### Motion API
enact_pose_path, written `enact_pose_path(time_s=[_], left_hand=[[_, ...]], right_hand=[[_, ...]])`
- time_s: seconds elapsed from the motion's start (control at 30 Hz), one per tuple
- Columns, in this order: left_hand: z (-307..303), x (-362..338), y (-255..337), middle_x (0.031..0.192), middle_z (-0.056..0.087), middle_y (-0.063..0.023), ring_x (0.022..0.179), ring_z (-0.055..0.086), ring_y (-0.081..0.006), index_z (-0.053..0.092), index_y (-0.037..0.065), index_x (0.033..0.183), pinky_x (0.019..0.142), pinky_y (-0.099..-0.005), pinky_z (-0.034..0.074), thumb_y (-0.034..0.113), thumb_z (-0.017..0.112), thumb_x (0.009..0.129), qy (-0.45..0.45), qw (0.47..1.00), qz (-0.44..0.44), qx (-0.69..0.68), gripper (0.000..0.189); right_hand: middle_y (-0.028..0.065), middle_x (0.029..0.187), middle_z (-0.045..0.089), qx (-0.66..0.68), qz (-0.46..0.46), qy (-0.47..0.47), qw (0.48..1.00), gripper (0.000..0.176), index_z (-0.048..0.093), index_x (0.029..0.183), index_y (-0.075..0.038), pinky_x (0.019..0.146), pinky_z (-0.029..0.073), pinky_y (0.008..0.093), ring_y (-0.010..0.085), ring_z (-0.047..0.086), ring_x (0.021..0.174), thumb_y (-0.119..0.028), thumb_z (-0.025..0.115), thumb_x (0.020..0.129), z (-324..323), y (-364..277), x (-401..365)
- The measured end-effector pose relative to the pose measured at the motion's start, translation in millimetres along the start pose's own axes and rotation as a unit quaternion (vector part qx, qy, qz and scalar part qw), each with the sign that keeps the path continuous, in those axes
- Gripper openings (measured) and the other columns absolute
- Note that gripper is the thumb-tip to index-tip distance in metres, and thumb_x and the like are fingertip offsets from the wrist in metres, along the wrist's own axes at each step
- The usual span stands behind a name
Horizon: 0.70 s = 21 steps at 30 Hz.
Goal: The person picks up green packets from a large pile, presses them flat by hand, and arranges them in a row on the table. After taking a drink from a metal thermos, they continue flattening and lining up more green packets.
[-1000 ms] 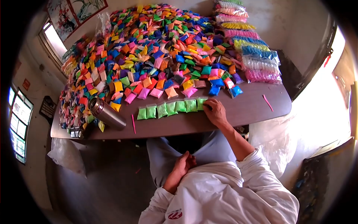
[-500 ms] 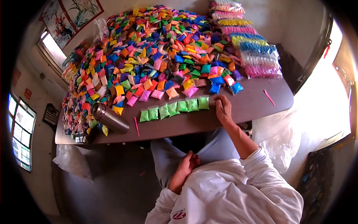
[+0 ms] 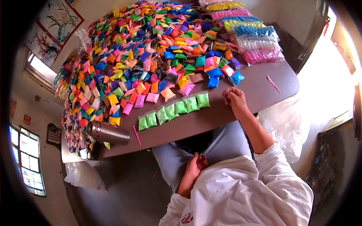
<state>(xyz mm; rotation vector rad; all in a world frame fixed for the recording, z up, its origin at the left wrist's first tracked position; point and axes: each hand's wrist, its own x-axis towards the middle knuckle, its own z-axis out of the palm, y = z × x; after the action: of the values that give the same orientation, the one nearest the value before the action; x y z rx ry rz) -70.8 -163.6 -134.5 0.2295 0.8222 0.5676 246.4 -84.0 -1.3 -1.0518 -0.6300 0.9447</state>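
My right hand (image 3: 235, 101) rests on the table with its fingers curled in, right of a row of several light green packets (image 3: 181, 107). A small gap separates it from the last packet; nothing shows in its fingers. My left hand (image 3: 195, 165) lies in my lap, loosely closed, with no object visible in it. The green packets are clear bags with soft green filling, set side by side in a slightly slanting line. Blue packets (image 3: 213, 77) lie just beyond my right hand.
A large heap of colourful packets (image 3: 151, 49) covers the table's back and left. Long bagged bundles (image 3: 260, 44) are stacked at back right. A steel flask (image 3: 109, 133) lies left, near a pink stick (image 3: 136, 135). Another pink stick (image 3: 273, 84) lies right. Plastic bags (image 3: 283, 128) hang beside the table.
The view has turned and shifted, so the table appears tilted. My right hand's fingers have curled in and it sits a little farther from the green row. My left hand stays in my lap.
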Motion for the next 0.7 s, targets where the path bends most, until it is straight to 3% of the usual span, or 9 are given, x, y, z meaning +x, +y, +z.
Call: enact_pose_path(time_s=[0.17,0.27,0.37,0.43,0.57,0.7], left_hand=[[-14,9,6,0.088,0.065,-0.0126,0.076,0.063,-0.0256,0.056,0.008,0.077,0.071,-0.0417,0.053,0.033,0.060,0.091,0.020,1.000,-0.013,-0.011,0.029],[-19,16,7,0.088,0.066,-0.0123,0.079,0.063,-0.0264,0.060,0.009,0.077,0.073,-0.0424,0.053,0.034,0.065,0.087,0.014,0.999,-0.028,-0.021,0.028],[-18,21,8,0.088,0.066,-0.0120,0.081,0.063,-0.0263,0.061,0.009,0.078,0.074,-0.0421,0.052,0.035,0.067,0.085,-0.010,0.997,-0.058,-0.047,0.028],[-14,23,9,0.088,0.066,-0.0117,0.082,0.063,-0.0263,0.061,0.009,0.078,0.076,-0.0423,0.052,0.035,0.066,0.086,-0.018,0.997,-0.057,-0.039,0.028],[-12,26,13,0.089,0.065,-0.0130,0.081,0.061,-0.0268,0.060,0.009,0.078,0.078,-0.0426,0.050,0.036,0.063,0.088,-0.018,0.996,-0.074,-0.043,0.029],[-11,24,16,0.091,0.062,-0.0136,0.082,0.059,-0.0270,0.055,0.008,0.078,0.077,-0.0422,0.049,0.037,0.058,0.091,-0.051,0.996,-0.062,-0.036,0.032]], right_hand=[[0.0027,0.065,0.056,0.027,0.028,0.032,0.999,0.016,0.059,0.073,-0.002,0.044,0.037,0.0206,0.0078,0.048,0.048,-0.002,0.046,0.082,5,-7,-3],[0.0021,0.067,0.056,-0.038,0.048,0.008,0.998,0.017,0.060,0.074,-0.003,0.045,0.037,0.0200,0.0064,0.048,0.051,-0.003,0.044,0.083,11,-15,11],[0.0012,0.069,0.057,-0.074,0.012,-0.027,0.997,0.017,0.061,0.078,-0.002,0.049,0.039,0.0218,0.0070,0.050,0.055,-0.005,0.045,0.081,21,-25,29],[0.0005,0.072,0.058,-0.220,-0.042,-0.026,0.974,0.016,0.062,0.082,-0.001,0.053,0.042,0.0241,0.0085,0.052,0.059,-0.006,0.047,0.078,26,-39,51],[0.0032,0.069,0.058,-0.285,-0.118,-0.011,0.951,0.016,0.062,0.083,0.001,0.057,0.044,0.0254,0.0101,0.055,0.065,-0.007,0.050,0.076,34,-50,110],[0.0091,0.071,0.064,-0.350,-0.155,0.009,0.924,0.015,0.065,0.085,-0.001,0.061,0.048,0.0319,0.0187,0.061,0.067,-0.012,0.057,0.077,37,-50,163]])
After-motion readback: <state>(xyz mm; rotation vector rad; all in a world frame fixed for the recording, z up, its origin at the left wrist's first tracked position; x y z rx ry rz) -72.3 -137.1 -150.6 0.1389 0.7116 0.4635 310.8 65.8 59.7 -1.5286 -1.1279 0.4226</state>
